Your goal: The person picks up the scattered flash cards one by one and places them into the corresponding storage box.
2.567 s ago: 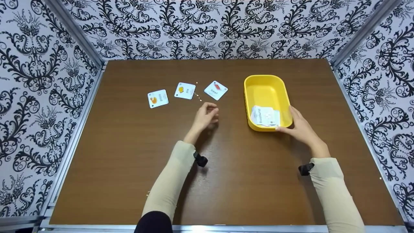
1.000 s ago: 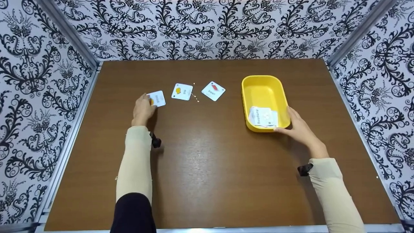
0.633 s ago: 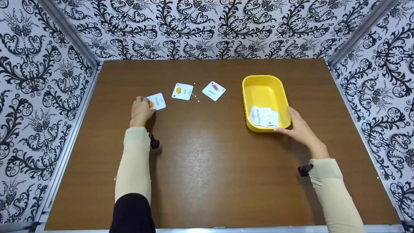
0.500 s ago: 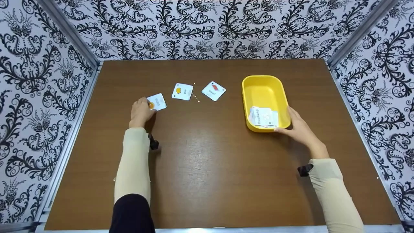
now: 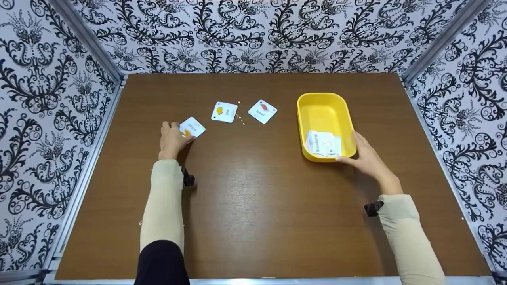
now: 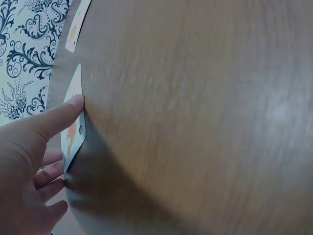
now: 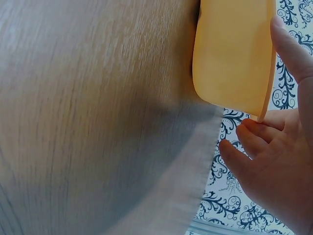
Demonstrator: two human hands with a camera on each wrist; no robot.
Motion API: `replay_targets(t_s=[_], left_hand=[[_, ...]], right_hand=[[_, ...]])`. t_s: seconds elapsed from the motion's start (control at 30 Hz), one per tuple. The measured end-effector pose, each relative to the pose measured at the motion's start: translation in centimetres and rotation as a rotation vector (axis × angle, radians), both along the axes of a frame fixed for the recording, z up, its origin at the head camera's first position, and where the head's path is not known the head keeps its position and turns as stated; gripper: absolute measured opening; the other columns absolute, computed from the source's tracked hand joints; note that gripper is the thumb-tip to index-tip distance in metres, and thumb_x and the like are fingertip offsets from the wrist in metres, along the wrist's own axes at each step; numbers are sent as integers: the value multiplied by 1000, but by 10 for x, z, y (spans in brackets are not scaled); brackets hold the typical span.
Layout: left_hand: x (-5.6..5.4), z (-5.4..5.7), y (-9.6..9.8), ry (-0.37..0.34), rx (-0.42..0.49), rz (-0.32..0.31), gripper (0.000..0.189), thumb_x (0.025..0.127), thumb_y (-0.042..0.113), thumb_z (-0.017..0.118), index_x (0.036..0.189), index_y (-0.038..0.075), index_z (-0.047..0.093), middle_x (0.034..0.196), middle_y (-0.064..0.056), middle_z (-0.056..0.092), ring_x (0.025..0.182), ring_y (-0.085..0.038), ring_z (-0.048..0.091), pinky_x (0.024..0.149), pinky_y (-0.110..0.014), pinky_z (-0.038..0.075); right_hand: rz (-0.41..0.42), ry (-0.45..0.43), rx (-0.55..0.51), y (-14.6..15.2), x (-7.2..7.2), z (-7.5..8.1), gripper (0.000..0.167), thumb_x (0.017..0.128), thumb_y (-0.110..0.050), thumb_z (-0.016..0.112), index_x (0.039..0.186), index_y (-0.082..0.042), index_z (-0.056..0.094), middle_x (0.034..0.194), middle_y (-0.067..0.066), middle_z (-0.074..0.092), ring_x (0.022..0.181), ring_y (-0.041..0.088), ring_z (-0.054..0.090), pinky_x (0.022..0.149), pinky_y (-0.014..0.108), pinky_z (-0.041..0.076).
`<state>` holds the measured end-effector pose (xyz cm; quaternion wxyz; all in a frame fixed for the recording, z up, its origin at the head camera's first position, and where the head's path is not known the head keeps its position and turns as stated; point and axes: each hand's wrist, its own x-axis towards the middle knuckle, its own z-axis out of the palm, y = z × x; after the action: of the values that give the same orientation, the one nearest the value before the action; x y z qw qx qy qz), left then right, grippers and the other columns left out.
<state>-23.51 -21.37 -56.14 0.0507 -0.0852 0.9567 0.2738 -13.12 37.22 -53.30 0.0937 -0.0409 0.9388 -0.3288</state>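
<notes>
Brown tabletop (image 5: 245, 221) — left fingers (image 6: 63, 115) pinching pizza card (image 5: 193, 126); right fingers (image 5: 361, 139) gripping yellow tray (image 5: 323, 113) by corner — cards (image 5: 323, 143) inside.

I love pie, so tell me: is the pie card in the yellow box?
No, the pie card lies on the table between the pizza card and the beef card.

Bright, even light across the counter (image 5: 277, 221), with soft shadows.
A pale sheen lies mid-counter, and glare whitens a spot on the front rail (image 5: 317, 281). Shadows fall inward from both sleeves (image 5: 163, 204). The wrist views are hazier; in the left one, the counter's edge bows.
</notes>
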Motion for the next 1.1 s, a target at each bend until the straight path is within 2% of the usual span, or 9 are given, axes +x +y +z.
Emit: replay_targets(t_s=[0.17, 0.27, 0.37, 0.53, 0.7, 0.8, 1.0, 1.1], left_hand=[[-2, -2, 5, 22, 78, 71, 76, 85, 22, 79, 142, -6, 37, 140, -24, 27, 129, -40, 34, 107, -50, 44], [-4, -2, 9, 52, 121, 88, 77, 85, 14, 79, 143, -6, 33, 140, -23, 23, 125, -41, 40, 106, -49, 46], [-5, -3, 12, 73, 149, 96, 76, 85, 8, 78, 143, -5, 31, 142, -22, 20, 117, -41, 49, 100, -46, 49], [-3, -4, 13, 63, 193, 134, 68, 89, 5, 72, 143, -1, 30, 145, -20, 15, 105, -38, 55, 88, -40, 52], [0, -3, 12, 42, 237, 190, 63, 93, 5, 67, 144, 4, 30, 147, -17, 15, 103, -36, 57, 84, -37, 52], [3, -2, 10, 48, 268, 204, 60, 93, 4, 65, 143, 6, 32, 148, -18, 20, 108, -37, 56, 87, -39, 52], [6, -5, 5, 95, 287, 202, 53, 93, 0, 63, 140, 3, 39, 140, -23, 46, 123, -36, 50, 102, -43, 47], [8, -8, 3, 110, 319, 224, 49, 93, 1, 62, 138, 3, 42, 141, -22, 49, 127, -35, 50, 104, -44, 46]], right_hand=[[-3, -5, -2, 0, 1, 1, 115, 84, -54, 74, 161, -12, 1, 167, 20, 6, 152, 45, 13, 120, 67, 18], [-6, -1, -4, 0, 1, 0, 115, 84, -54, 74, 161, -11, 1, 167, 21, 6, 151, 45, 14, 120, 67, 18], [-2, 5, -2, -1, 1, 0, 114, 84, -53, 75, 161, -9, 2, 166, 22, 7, 151, 46, 14, 120, 67, 18], [9, 15, 5, -1, 0, -1, 114, 85, -50, 75, 160, -5, 3, 166, 25, 7, 150, 48, 15, 120, 66, 18], [5, 7, -6, -1, 0, -2, 114, 84, -50, 75, 160, -7, 3, 166, 23, 6, 151, 47, 14, 120, 67, 17], [7, 9, -11, -1, 0, -2, 114, 84, -51, 75, 160, -7, 2, 166, 23, 6, 151, 47, 14, 120, 67, 17], [-2, -7, -19, 0, 1, 0, 115, 83, -54, 74, 161, -12, 1, 167, 21, 5, 151, 46, 14, 119, 68, 17], [3, -5, -18, 0, 1, 0, 114, 84, -54, 74, 161, -11, 1, 167, 21, 5, 151, 46, 14, 119, 68, 17]])
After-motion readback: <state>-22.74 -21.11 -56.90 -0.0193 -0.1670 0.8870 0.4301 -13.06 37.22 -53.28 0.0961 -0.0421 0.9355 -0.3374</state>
